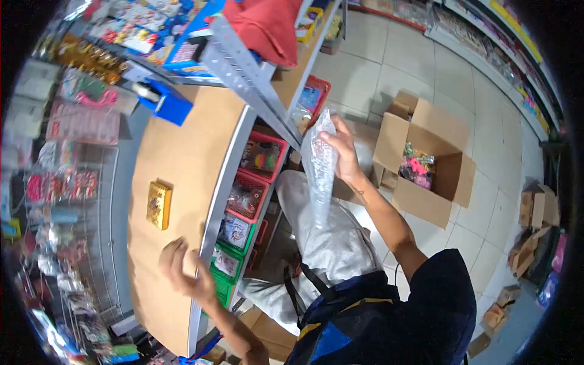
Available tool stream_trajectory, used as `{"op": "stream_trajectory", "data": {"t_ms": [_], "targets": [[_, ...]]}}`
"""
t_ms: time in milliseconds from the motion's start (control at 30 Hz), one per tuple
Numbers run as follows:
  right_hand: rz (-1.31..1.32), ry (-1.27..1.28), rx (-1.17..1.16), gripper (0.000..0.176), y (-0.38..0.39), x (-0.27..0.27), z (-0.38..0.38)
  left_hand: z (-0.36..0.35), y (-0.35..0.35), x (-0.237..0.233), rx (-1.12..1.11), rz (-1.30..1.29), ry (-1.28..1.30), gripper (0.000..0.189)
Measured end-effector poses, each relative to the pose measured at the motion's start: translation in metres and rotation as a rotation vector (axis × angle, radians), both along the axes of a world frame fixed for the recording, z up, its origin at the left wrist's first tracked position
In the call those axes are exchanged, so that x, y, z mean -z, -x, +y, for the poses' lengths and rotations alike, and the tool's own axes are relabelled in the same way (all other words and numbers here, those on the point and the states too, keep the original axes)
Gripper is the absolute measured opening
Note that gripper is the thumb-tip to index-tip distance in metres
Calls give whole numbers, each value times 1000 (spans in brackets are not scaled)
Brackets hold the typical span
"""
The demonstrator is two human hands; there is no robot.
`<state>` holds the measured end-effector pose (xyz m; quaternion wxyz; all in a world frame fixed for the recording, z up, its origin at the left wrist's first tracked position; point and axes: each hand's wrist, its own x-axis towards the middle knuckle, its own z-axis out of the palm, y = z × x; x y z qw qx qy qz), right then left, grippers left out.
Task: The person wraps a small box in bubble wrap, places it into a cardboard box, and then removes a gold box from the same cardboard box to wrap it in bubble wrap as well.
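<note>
My right hand [342, 149] grips a clear, crinkled plastic bag [321, 170], which hangs down over my grey trousers. Whether anything is inside the bag I cannot make out. Over the light wooden shelf board [188, 140], my left hand [185, 271] is blurred, with fingers and thumb apart and nothing between them. A small gold box [159, 205] lies on that board, a little beyond my left fingertips and not touched.
An opened cardboard box [433, 155] with colourful packets stands on the tiled floor. Red baskets [263, 153] and green baskets [234, 234] line the level under the board. A blue box [173, 108] sits at its far end. Packaged goods hang on the rack [79, 182] at left.
</note>
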<state>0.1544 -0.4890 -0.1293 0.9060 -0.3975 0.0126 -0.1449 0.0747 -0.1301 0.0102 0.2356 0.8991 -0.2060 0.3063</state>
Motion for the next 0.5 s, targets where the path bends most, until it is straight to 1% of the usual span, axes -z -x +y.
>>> {"op": "stream_trajectory", "data": {"t_ms": [67,133,200,233,300,400,433,467,500], "targets": [[-22,-157,-274,37,7,-49,9,-53,3,-11,40,231,403,61],[-4,-269,-436,42,7,-74,27,-77,-5,-7,226,502,749,86],[43,-390,-606,47,16,-96,56,-86,-5,-8,342,772,903,94],[122,-368,-634,47,26,-129,71,-84,-1,-12,321,868,969,95],[-114,-143,-898,42,10,-134,76,-78,5,-13,326,905,1170,77],[-172,206,-802,33,16,-155,103,-54,26,-35,174,887,1040,48],[-232,340,-789,34,14,-158,108,-49,30,-41,110,799,1084,26],[-296,474,-774,35,12,-162,110,-37,35,-41,74,765,1116,25],[-186,412,-990,47,11,-171,106,-21,40,-41,37,728,1148,25]]}}
